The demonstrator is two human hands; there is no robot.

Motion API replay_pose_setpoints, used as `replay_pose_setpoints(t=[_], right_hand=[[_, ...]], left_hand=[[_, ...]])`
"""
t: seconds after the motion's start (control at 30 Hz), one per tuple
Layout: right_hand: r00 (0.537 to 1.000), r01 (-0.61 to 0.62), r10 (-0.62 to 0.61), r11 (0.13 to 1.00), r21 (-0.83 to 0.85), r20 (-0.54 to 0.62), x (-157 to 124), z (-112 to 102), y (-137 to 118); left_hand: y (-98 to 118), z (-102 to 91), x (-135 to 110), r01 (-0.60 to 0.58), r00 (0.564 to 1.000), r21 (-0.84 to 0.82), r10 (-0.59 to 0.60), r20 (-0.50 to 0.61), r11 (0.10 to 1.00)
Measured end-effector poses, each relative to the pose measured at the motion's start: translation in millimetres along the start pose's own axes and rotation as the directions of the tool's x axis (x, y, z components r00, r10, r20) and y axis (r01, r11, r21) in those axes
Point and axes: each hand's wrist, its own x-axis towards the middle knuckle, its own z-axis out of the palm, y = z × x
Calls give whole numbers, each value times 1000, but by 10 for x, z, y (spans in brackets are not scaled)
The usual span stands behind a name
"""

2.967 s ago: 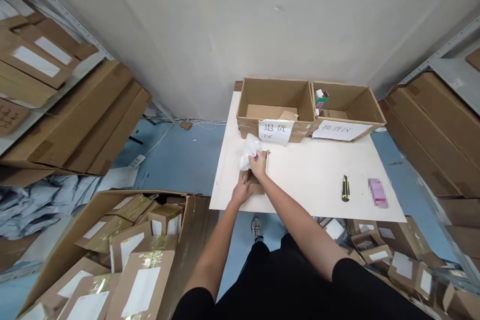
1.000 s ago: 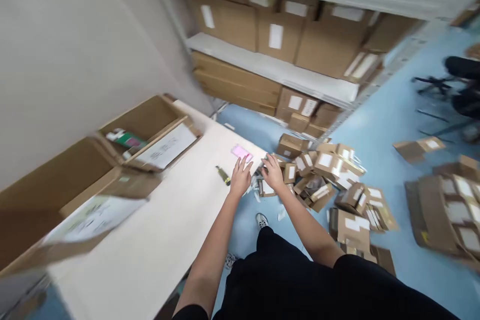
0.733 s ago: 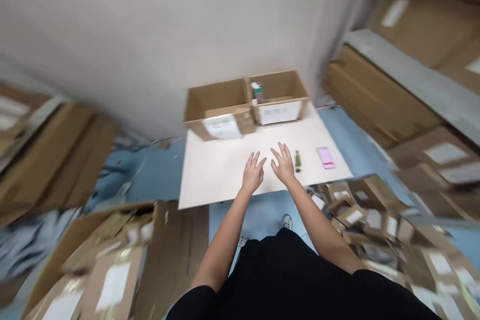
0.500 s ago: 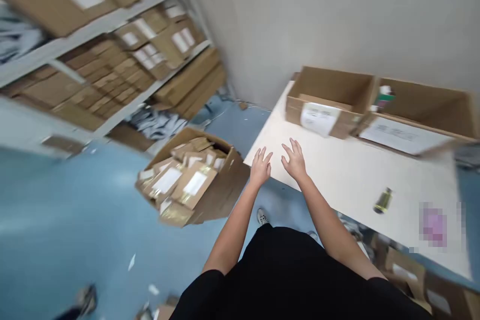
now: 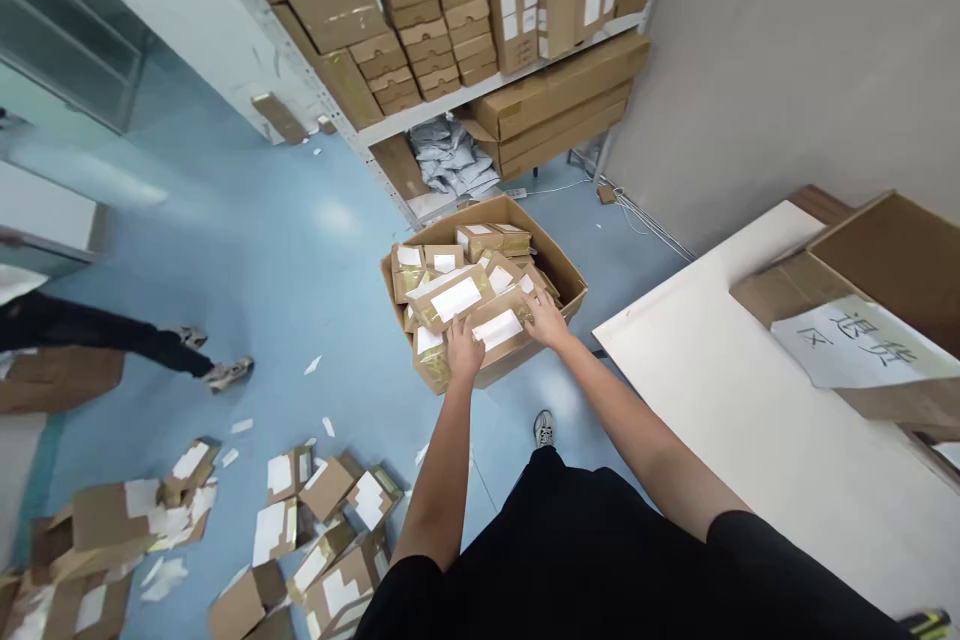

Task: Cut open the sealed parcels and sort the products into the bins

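Note:
My left hand (image 5: 465, 352) and my right hand (image 5: 545, 318) are at the two ends of a small taped cardboard box (image 5: 498, 328) with a white label. Their fingers are bent over its ends, and its underside is hidden. This box lies at the near side of a large open carton (image 5: 517, 357) on the floor. Another labelled parcel (image 5: 454, 298) lies just behind it, among several more taped parcels filling the carton.
To my right stands a white table (image 5: 697, 320) with an open carton (image 5: 862, 390) bearing a handwritten sheet. Shelving (image 5: 457, 100) full of boxes rises behind the large carton. Loose boxes (image 5: 330, 490) and paper scraps litter the floor at left. Another person's legs (image 5: 112, 330) show farther left.
My view has swung left from the table to the large carton. My hands, spread in the air by the table edge before, are now down on a box in that carton.

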Motion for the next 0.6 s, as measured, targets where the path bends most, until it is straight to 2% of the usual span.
replay_pose_setpoints(t=[0.1,0.17,0.23,0.33,0.43,0.5,0.6], right_hand=[[998,-5,6,1000,-17,65,225,204,-107],[996,25,-24,1000,-17,83,448,275,-210],[993,52,-51,999,-14,102,755,301,-323],[987,81,-80,997,-6,140,1274,316,-471],[966,111,-109,994,6,234,1651,377,-571],[952,123,-124,992,20,280,1751,419,-613],[960,143,-151,988,53,235,1700,377,-651]], left_hand=[[-211,-149,59,79,981,-46,-86,-172,996],[-325,-267,189,169,955,-64,-179,-237,984],[-437,-377,378,227,950,-74,-237,-203,971],[-575,-478,639,240,969,-100,-244,-32,966],[-639,-484,720,250,968,-153,-247,36,956],[-633,-463,674,255,966,-191,-256,21,948],[-549,-454,545,208,974,-212,-223,-48,955]])
